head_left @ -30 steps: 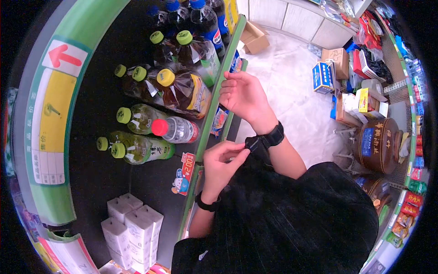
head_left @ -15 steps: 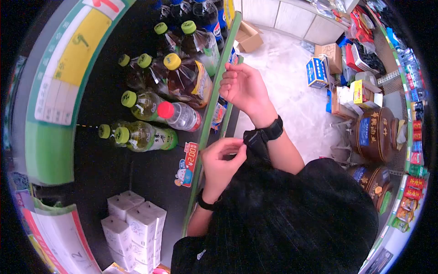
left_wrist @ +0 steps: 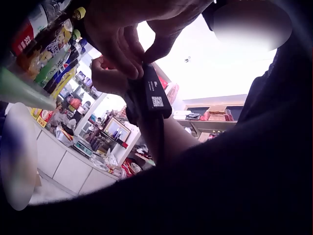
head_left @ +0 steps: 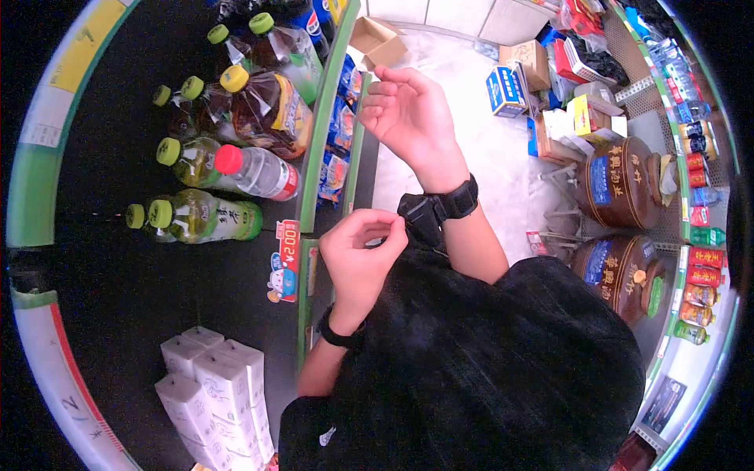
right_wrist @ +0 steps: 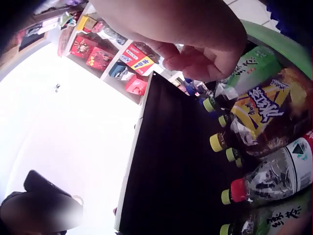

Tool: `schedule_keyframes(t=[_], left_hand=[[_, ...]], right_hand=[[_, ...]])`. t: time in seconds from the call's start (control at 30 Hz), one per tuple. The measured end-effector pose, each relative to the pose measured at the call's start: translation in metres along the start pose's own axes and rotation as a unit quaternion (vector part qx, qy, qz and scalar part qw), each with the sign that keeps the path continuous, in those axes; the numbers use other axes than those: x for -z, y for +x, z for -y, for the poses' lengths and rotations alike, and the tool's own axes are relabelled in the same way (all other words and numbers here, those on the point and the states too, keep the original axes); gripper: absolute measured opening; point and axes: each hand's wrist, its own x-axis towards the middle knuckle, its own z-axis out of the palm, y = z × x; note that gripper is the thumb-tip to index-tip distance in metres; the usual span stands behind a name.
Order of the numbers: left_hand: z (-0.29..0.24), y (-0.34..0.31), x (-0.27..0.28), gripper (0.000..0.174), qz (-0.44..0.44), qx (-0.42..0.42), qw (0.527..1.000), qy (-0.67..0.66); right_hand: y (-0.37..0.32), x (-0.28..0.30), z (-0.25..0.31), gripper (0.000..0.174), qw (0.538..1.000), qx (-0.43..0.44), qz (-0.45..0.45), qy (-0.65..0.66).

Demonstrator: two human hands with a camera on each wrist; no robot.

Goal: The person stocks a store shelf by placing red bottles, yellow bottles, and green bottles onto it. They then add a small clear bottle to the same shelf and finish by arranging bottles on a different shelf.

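While the right hand [head_left: 408, 118] is being held up at upper centre, fingers loosely curled and empty, the black device [head_left: 420, 218] on its wrist, mid-frame, is being pinched by the left hand [head_left: 357, 255]

Plastic bottles [head_left: 206, 217] are laid on the dark shelf [head_left: 118, 314] left, brown ceramic jars [head_left: 620, 184] parked right, left hand [head_left: 357, 255] set on the black wrist camera [head_left: 420, 216] between.

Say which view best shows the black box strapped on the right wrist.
Left wrist view: black box fills centre, white code label visible, left hand pinching it. Head view shows it small; right wrist view misses it.
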Motion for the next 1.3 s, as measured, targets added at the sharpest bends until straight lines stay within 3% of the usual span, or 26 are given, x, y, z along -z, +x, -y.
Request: schedule_keyframes(t=[0.57,0.97,1.3], left_hand=[[-0.003,-0.009,-0.020,0.011,0.054,-0.011,0.998,0.002],[-0.001,-0.008,-0.010,0.009,0.061,0.047,0.997,-0.018],[-0.005,-0.023,0.000,0.009,0.056,0.056,0.992,-0.099]], right_hand=[[-0.024,0.012,0.018,0.011,1.000,0.025,-0.011,0.013],[-0.026,0.002,0.005,0.012,1.000,0.004,-0.012,-0.012],[-0.020,-0.005,0.001,0.011,0.998,0.007,-0.050,-0.021]])
